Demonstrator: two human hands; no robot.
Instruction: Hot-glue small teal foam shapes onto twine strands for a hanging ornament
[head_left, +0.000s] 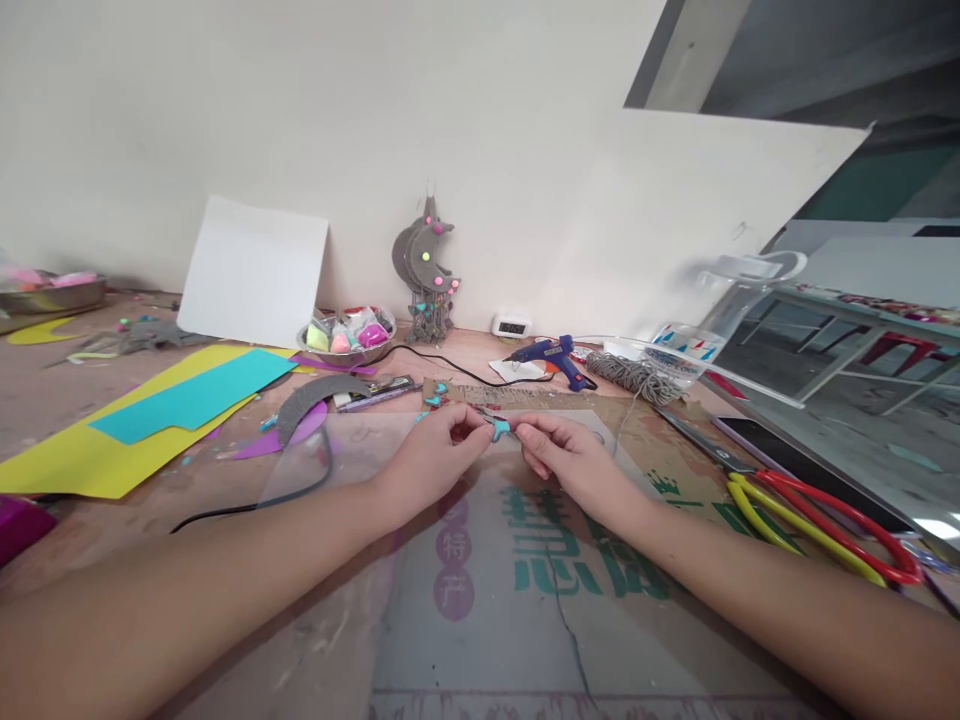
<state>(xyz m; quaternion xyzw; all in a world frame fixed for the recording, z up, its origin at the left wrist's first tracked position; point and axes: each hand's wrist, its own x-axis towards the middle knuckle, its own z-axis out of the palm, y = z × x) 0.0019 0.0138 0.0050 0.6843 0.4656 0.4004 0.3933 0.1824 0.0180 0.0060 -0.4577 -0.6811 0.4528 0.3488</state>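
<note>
Fingers of left hand [435, 452] and right hand [564, 458] pinch teal piece [500, 428]; bowl [346, 350] holds coloured clay packets.

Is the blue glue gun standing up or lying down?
Standing up. The glue gun rests on its handle and a small front stand on the table, nozzle pointing left over a white scrap.

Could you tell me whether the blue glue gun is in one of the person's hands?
No, the glue gun lies on the table beyond both hands, which pinch a small teal piece.

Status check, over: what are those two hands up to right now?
Left hand and right hand pinch one small teal piece between fingertips. Held just above the clear sheet. Nothing between them; glue gun behind.
</note>
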